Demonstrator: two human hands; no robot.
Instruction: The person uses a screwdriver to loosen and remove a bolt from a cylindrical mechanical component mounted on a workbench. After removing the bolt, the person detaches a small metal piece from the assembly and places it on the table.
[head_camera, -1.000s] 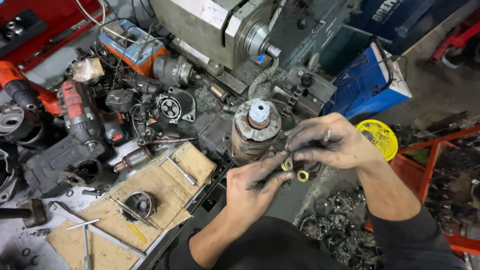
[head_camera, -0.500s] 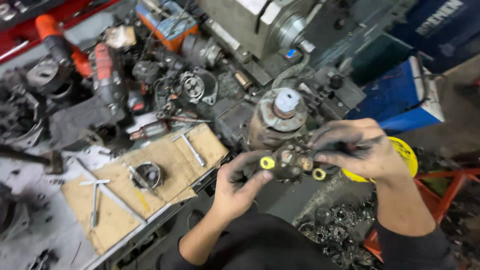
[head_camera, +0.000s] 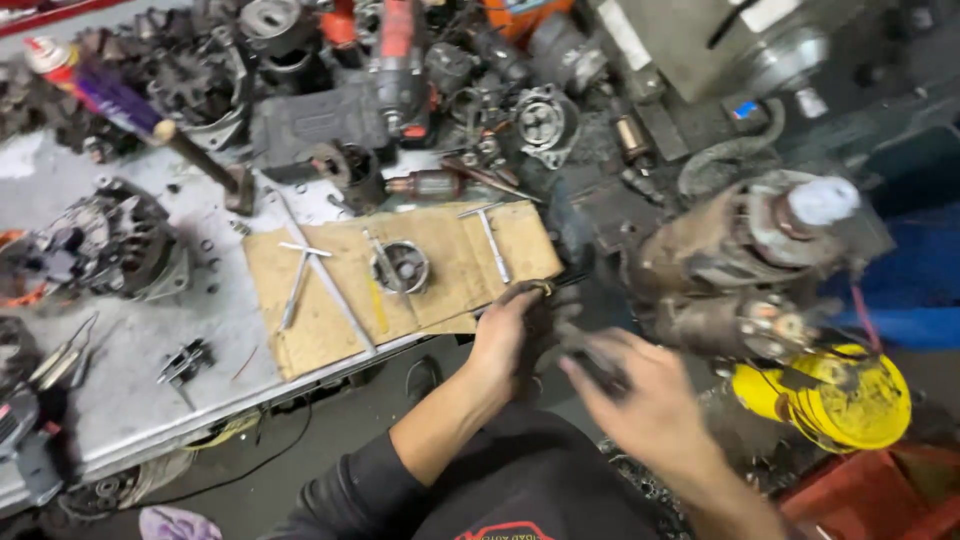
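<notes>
Head view: both hands meet just off the near edge of the tabletop (head_camera: 150, 400), over the gap between it and the person's body. The left hand (head_camera: 515, 340) is curled around a small dark part (head_camera: 548, 318), fingers closed on it, with a bit of yellow showing at the top near the thumb. The right hand (head_camera: 645, 400) is smeared by motion; its fingers seem half bent toward a dark piece at their tips, but I cannot tell whether that grip is closed on anything or only touching. The dark part sits between the two hands, just beside the corner of the cardboard sheet (head_camera: 400, 280) and near the big rusty motor body (head_camera: 730, 250).

Judging from this, the work in hand is fiddling with a small greasy component held in mid-air. To do it well, the left grip should stay firm and steady so that only the right hand moves. Bringing the part over the cardboard sheet looks wise, since anything dropped here falls to the floor among scrap. The metal ring (head_camera: 400, 265) and the loose T-handled tools (head_camera: 490, 240) on the cardboard lie close to the left wrist, so an elbow swing could knock them.
</notes>
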